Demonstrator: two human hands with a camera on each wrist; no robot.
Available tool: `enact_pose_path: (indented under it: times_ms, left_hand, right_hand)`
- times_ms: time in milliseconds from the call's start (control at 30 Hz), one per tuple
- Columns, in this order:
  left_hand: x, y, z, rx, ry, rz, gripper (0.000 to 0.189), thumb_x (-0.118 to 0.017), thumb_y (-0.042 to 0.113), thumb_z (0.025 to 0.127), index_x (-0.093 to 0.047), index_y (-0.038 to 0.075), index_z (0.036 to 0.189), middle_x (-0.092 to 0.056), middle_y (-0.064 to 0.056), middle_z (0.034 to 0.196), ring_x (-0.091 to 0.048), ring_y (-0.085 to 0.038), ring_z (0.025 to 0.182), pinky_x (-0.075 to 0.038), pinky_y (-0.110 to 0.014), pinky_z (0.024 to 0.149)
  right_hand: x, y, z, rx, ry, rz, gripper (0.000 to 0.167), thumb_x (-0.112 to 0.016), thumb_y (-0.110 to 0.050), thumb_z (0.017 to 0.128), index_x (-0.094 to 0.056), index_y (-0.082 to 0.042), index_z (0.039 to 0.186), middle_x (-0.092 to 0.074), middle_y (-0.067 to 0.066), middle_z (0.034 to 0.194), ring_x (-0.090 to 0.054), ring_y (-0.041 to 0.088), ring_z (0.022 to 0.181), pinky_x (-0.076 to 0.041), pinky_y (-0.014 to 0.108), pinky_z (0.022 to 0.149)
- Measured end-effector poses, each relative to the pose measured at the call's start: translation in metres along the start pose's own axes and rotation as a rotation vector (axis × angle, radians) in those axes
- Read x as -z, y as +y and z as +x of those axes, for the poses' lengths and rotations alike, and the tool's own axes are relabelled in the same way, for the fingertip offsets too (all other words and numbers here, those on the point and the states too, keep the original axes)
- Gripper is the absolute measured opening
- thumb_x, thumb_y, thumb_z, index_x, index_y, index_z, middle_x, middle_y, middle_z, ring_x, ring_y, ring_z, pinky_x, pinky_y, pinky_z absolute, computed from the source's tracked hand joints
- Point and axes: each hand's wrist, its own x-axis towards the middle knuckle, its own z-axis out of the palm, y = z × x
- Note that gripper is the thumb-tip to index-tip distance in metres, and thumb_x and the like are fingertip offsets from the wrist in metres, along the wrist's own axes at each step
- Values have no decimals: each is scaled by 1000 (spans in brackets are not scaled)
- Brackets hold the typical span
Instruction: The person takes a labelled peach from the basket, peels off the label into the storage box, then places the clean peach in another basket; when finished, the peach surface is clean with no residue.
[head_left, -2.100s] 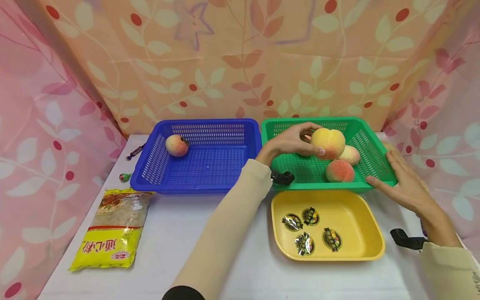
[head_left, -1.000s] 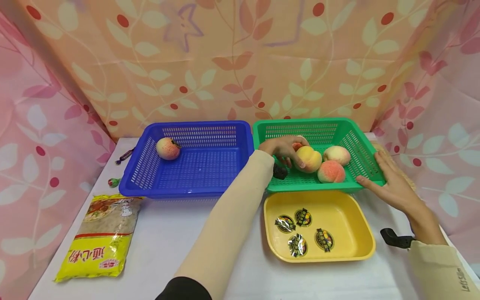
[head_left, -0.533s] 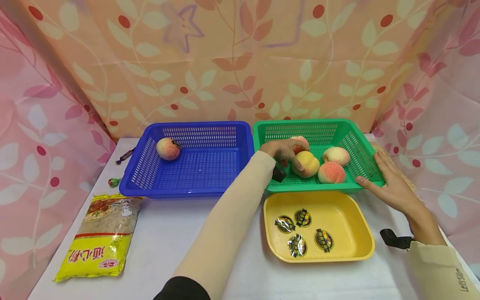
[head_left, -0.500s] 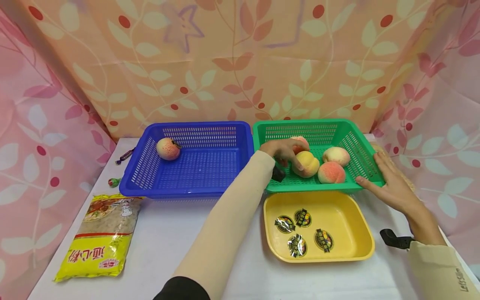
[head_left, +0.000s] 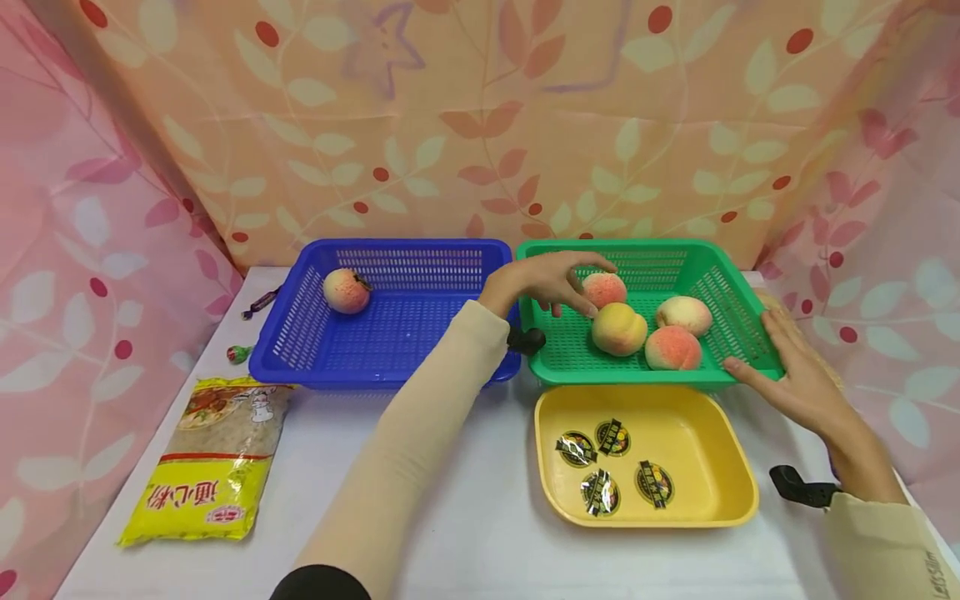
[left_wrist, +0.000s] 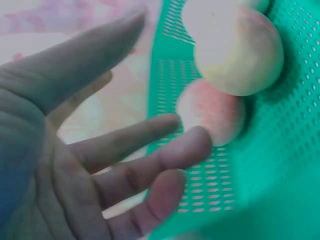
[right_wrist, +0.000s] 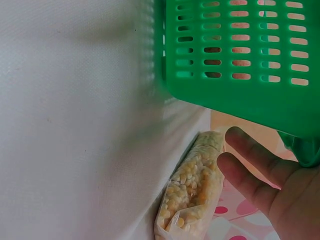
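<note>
My left hand [head_left: 551, 279] hovers over the left part of the green basket [head_left: 630, 377], fingers spread and holding nothing. Just right of its fingertips sit a yellow peach [head_left: 618, 330] and, behind that, a red-pink peach [head_left: 604, 289]. Two more pinkish peaches, one paler [head_left: 684, 315] and one redder [head_left: 673, 348], lie farther right in the basket. In the left wrist view the left hand's fingertips overlap the red-pink peach [left_wrist: 210, 110]. My right hand [head_left: 802, 383] rests at the basket's front right corner, thumb at the rim, fingers extended along the outside.
A blue basket [head_left: 382, 379] with one pale peach [head_left: 347, 291] stands at left. A yellow tray [head_left: 712, 450] with several round stickers sits in front. A yellow food bag [head_left: 210, 462], two wrapped candies [head_left: 261, 303] and, at right, a bag of kernels [right_wrist: 192, 187] lie around.
My left hand has lowered the yellow peach into the green basket, let it go and drawn back up and left. My right hand stays at the basket's corner.
</note>
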Motion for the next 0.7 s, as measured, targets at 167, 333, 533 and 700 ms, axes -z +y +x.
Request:
enact_pose_path:
  times_ms: [167, 333, 533, 700]
  left_hand:
    - [-3, 3, -44, -190, 168, 51, 61, -73, 30, 95, -49, 27, 150, -53, 3, 151, -60, -14, 124, -56, -31, 94]
    - [-9, -8, -92, -190, 278, 24, 61, -73, 33, 95, -49, 31, 150, -62, -1, 141, -66, -15, 114, -56, -33, 95]
    - [-16, -43, -137, -111, 457, 16, 60, -74, 35, 94, -50, 33, 149, -61, 0, 142, -61, -17, 123, -53, -40, 100]
    - [-24, -69, -174, -53, 590, 37, 61, -74, 38, 93, -50, 32, 150, -52, 8, 153, -47, -20, 140, -46, -48, 110]
  right_hand:
    - [6, 2, -4, -9, -6, -8, 98, -63, -41, 97, -1, -7, 164, 10, 15, 172, 6, 49, 156, 5, 74, 119]
    - [11, 5, -5, -4, -9, -11, 96, -62, -40, 98, 0, -7, 164, 11, 15, 171, 7, 51, 156, 6, 75, 118]
    - [9, 7, -4, 6, -1, -9, 94, -61, -39, 98, -2, -6, 164, 9, 15, 172, 4, 53, 155, 3, 77, 117]
    - [6, 6, 0, 3, 0, -28, 94, -61, -40, 98, -4, -5, 163, 8, 14, 172, 3, 52, 155, 1, 77, 117]
